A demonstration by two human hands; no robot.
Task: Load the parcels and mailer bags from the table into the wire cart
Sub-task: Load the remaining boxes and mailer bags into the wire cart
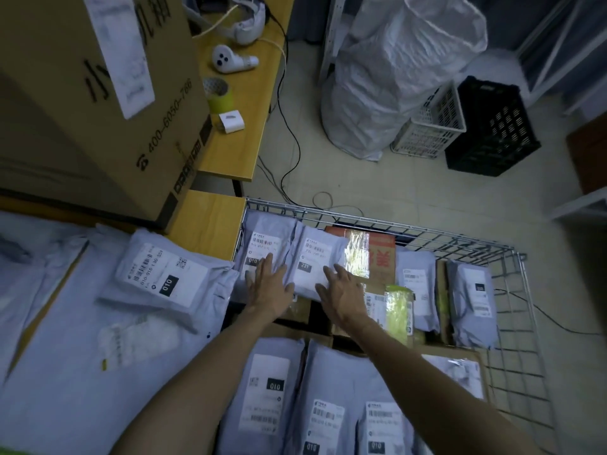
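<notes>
Mailer bag [313, 254], crinkled plastic, under right hand [341, 292]

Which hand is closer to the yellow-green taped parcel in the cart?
Right. The right hand lies just left of the taped parcel; the left hand rests farther left, on a grey mailer bag.

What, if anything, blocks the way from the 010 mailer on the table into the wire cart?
Nothing visible. The 010 mailer lies at the table edge, beside the wire cart; only the cart's wire side separates them. The left hand and right hand rest flat on mailers already inside.
</notes>
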